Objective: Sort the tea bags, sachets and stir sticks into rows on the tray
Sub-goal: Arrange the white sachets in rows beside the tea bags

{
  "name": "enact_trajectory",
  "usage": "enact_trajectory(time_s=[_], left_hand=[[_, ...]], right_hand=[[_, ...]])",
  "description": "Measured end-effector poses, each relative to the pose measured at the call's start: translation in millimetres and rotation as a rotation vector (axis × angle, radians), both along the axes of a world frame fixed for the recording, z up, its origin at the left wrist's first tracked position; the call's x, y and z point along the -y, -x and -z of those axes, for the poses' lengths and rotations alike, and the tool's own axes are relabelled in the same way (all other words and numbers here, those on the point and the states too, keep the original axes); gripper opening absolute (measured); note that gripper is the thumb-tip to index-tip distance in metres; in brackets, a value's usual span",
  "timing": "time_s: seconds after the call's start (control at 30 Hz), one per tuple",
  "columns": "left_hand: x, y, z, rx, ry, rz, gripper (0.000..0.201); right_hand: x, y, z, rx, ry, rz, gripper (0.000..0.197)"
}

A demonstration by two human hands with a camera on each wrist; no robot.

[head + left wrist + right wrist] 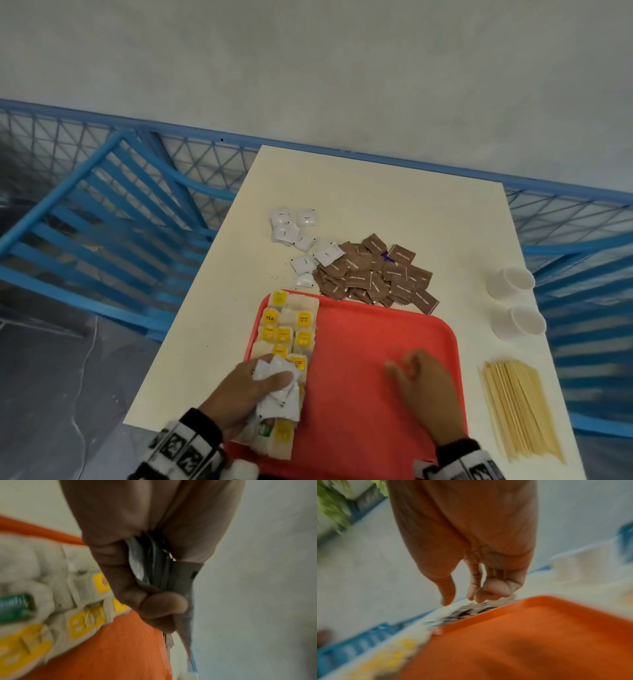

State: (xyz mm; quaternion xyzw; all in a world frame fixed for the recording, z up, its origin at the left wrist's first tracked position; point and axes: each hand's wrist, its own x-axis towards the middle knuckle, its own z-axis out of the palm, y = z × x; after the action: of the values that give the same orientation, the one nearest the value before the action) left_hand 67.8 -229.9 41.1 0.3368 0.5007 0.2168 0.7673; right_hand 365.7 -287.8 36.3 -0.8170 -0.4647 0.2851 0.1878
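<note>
The red tray lay at the near edge of the cream worktop. Tea bags with yellow tags stood in rows along the tray's left side, running from its far rim toward the near rim.

The left hand was over the near part of those rows, its fingers and thumb curled round a bunch of white sachets; the left wrist view showed several flat packets pinched together. The right hand was above the bare middle of the tray, fingers loosely curled and holding nothing; the right wrist view was blurred.

Beyond the tray's far rim, loose white sachets were scattered on the worktop, and just to their right lay a heap of brown sachets, the nearest of them touching or overlapping the tray's far rim. A bundle of wooden stir sticks lay on the worktop to the right of the tray, apart from it. Two white cups lay on their sides near the worktop's right edge, beyond the sticks.

Blue chairs and a blue mesh railing stood behind the worktop.
</note>
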Motion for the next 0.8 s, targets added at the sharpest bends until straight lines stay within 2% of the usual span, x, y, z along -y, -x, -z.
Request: enact_trajectory(time_s=[0.03, 0.1, 0.13, 0.2, 0.3, 0.47, 0.63, 0.8], left_hand=[[-0.9, 11.3, -3.3, -0.008, -0.016, -0.018, 0.05], [-3.2, 33.8, -8.7, -0.014, -0.055, -0.082, 0.038], [-4.8, 44.0, -10.1, -0.027, -0.074, -0.124, 0.028], [-7.0, 62.4, -11.6, -0.063, -0.087, -0.216, 0.025], [-8.3, 81.4, -10.2, -0.058, -0.07, -0.299, 0.03], [-9.6, 87.4, -3.2, -0.042, -0.025, -0.287, 0.03], [-16.7, 85.0, -2.6, -0.064, -0.054, -0.213, 0.052], [-27.2, 83.9, -8.7, -0.007, -0.036, -0.175, 0.039]], right_hand=[[11.4, -24.0, 4.1, 0.074, 0.069, 0.082, 0.036], [36.8, -58.6, 13.8, 0.114, 0.244, 0.212, 0.044], [47.9, -68.8, 21.3, 0.11, 0.31, 0.226, 0.045], [66.2, -75.0, 36.1, 0.079, 0.364, 0.194, 0.037], [79.5, -69.2, 49.3, 0.043, 0.287, 0.192, 0.02], [74.3, -46.3, 50.2, 0.04, 0.244, 0.173, 0.016], [70.5, -20.3, 53.3, 0.038, 0.241, 0.191, 0.016], [68.1, -4.8, 54.7, 0.05, 0.278, 0.212, 0.014]])
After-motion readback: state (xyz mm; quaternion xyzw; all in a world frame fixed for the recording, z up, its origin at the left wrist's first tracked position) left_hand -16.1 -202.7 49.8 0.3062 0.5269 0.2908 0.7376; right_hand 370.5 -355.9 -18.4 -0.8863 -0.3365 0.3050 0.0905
